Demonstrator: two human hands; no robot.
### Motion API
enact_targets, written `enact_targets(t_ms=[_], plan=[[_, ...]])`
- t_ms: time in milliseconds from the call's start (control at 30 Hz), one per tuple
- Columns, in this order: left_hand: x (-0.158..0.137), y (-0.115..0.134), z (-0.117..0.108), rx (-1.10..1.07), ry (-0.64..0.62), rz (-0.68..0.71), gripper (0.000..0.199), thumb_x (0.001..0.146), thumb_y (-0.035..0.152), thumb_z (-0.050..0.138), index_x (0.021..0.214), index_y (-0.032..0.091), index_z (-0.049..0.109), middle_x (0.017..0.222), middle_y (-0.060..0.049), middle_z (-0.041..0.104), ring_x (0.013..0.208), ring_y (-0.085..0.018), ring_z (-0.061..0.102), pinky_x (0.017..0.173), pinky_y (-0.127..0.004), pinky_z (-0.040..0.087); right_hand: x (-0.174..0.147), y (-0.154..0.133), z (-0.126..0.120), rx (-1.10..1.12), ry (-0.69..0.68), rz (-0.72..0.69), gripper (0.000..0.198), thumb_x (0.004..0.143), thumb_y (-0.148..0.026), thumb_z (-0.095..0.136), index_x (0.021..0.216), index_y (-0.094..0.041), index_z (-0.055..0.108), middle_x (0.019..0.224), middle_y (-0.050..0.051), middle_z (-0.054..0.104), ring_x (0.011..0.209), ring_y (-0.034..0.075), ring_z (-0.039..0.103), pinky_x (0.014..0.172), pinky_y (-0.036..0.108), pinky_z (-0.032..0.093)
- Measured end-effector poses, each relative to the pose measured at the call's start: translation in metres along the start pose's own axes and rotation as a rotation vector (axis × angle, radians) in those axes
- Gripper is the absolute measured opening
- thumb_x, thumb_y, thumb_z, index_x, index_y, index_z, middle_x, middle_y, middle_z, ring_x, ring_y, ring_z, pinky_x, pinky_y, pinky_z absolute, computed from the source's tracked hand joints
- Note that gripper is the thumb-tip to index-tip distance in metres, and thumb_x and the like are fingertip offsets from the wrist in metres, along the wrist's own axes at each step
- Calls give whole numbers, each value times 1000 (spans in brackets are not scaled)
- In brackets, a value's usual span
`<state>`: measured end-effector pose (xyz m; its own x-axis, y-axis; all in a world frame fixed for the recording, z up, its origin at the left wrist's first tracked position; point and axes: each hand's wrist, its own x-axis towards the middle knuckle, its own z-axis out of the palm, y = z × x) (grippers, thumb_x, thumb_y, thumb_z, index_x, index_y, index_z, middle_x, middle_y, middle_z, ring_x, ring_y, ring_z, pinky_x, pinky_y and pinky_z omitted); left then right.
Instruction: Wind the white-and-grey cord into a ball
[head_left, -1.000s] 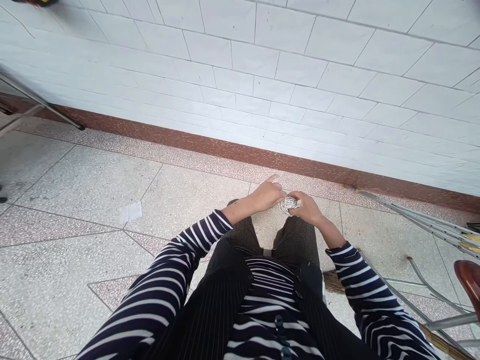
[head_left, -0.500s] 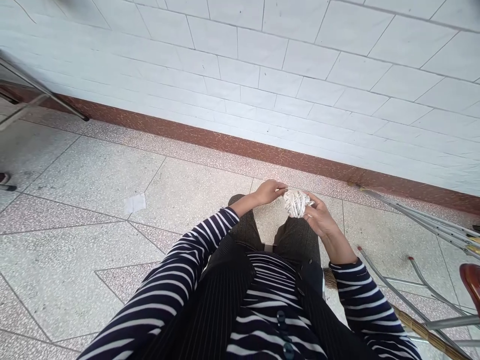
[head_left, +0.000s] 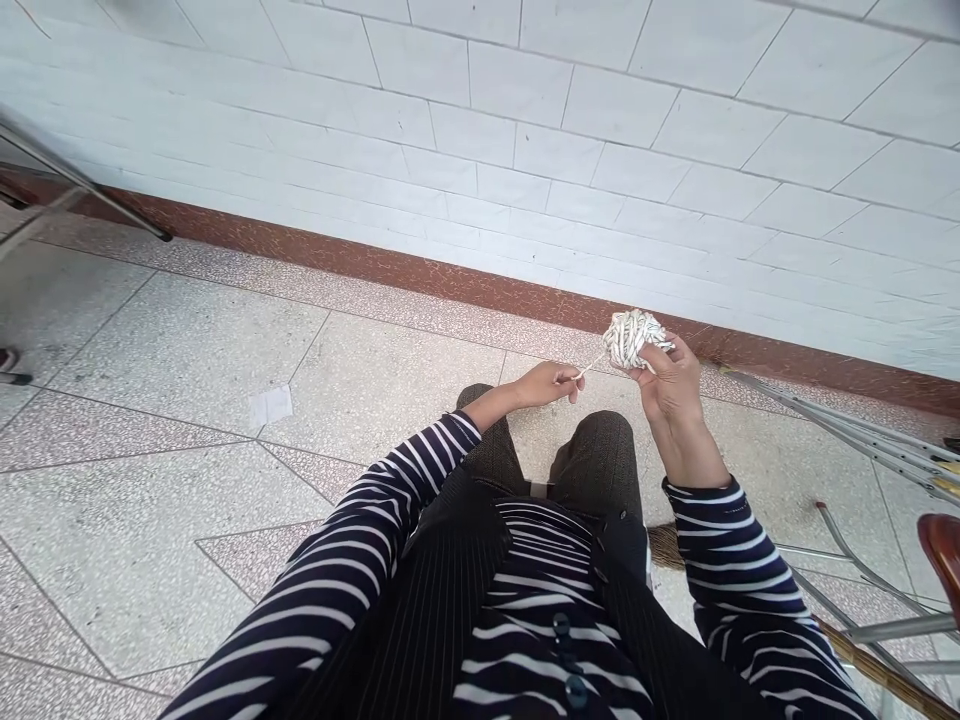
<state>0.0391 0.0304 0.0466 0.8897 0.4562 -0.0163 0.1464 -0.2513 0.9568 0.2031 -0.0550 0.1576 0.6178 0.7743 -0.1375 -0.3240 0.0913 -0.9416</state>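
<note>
My right hand [head_left: 673, 385] grips a ball of white cord [head_left: 634, 338], its fingers and thumb on the right side of the windings. From the ball's lower left a short strand of cord [head_left: 593, 364] runs down to my left hand [head_left: 551, 384]. There the thumb and fingers pinch the strand. Both hands are apart, above and beyond my knees, with the ball slightly higher than the left hand in the view.
A white tiled wall [head_left: 525, 150] rises ahead above a red-brown skirting. On the right are metal crutches [head_left: 832, 420], a chair's metal legs [head_left: 840, 540] and a broom [head_left: 667, 545]. A paper scrap [head_left: 271, 406] lies on the floor at left.
My right hand has moved up and to the right with the ball of cord. The left hand has shifted slightly right and down, and the strand between them is now longer.
</note>
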Motion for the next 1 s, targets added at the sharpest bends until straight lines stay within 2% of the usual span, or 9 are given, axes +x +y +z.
enact_targets(t_ms=[167, 333, 400, 467, 567, 667, 800, 867, 1000], plan=[[-7, -8, -4, 82, 33, -50, 28, 94, 22, 46, 77, 14, 68, 89, -3, 73, 86, -13, 65, 84, -23, 46, 3, -12, 3, -135, 3, -276, 43, 62, -24, 81, 100, -20, 61, 94, 2, 66, 84, 18, 66, 79, 42, 61], [-11, 6, 2, 191, -31, 21, 25, 95, 20, 45, 91, 16, 69, 90, -2, 74, 84, -13, 66, 80, -23, 46, 28, -1, -7, -754, 69, -668, 47, 67, -24, 77, 111, -19, 59, 111, 9, 60, 106, 27, 59, 95, 46, 52], [-9, 16, 4, 249, -70, 92, 23, 94, 17, 46, 92, 17, 69, 87, -1, 74, 80, -13, 65, 76, -22, 45, 37, 11, -15, -1016, 41, -707, 44, 70, -23, 73, 111, -18, 60, 117, 12, 58, 114, 30, 54, 96, 47, 50], [-5, 24, 1, 306, -81, 142, 23, 94, 15, 46, 89, 17, 69, 83, 0, 73, 77, -13, 65, 74, -22, 44, 41, 27, -25, -1172, -74, -634, 43, 71, -22, 70, 113, -19, 62, 122, 15, 56, 121, 34, 49, 92, 46, 51], [-1, 26, -10, 411, -42, 137, 24, 95, 16, 48, 83, 17, 69, 78, -1, 72, 74, -14, 64, 81, -26, 44, 36, 49, -42, -1130, -294, -346, 47, 66, -22, 71, 112, -22, 65, 128, 14, 55, 123, 36, 48, 88, 46, 50], [1, 20, -22, 531, 1, 87, 23, 96, 17, 50, 85, 18, 70, 78, 0, 72, 74, -15, 64, 99, -34, 40, 22, 61, -55, -981, -448, -83, 48, 59, -24, 73, 106, -21, 69, 118, 11, 62, 107, 32, 56, 85, 44, 50], [2, 10, -23, 544, 4, 95, 20, 97, 20, 52, 96, 21, 71, 86, 0, 75, 79, -15, 65, 114, -42, 28, -3, 60, -60, -833, -608, 96, 47, 61, -29, 70, 107, -19, 71, 97, 6, 70, 85, 22, 62, 78, 37, 50], [4, 4, -20, 486, 21, 98, 22, 98, 22, 50, 97, 21, 72, 89, 0, 76, 79, -15, 65, 112, -40, 31, -14, 54, -59, -692, -626, 172, 49, 62, -29, 73, 110, -20, 71, 95, 4, 70, 83, 20, 63, 77, 34, 50], [8, -13, -13, 307, 68, 26, 28, 98, 28, 48, 92, 18, 73, 88, -2, 74, 83, -17, 65, 90, -30, 45, -29, 40, -58, -327, -527, 204, 53, 57, -22, 83, 109, -26, 71, 104, 3, 70, 90, 20, 63, 79, 30, 50]])
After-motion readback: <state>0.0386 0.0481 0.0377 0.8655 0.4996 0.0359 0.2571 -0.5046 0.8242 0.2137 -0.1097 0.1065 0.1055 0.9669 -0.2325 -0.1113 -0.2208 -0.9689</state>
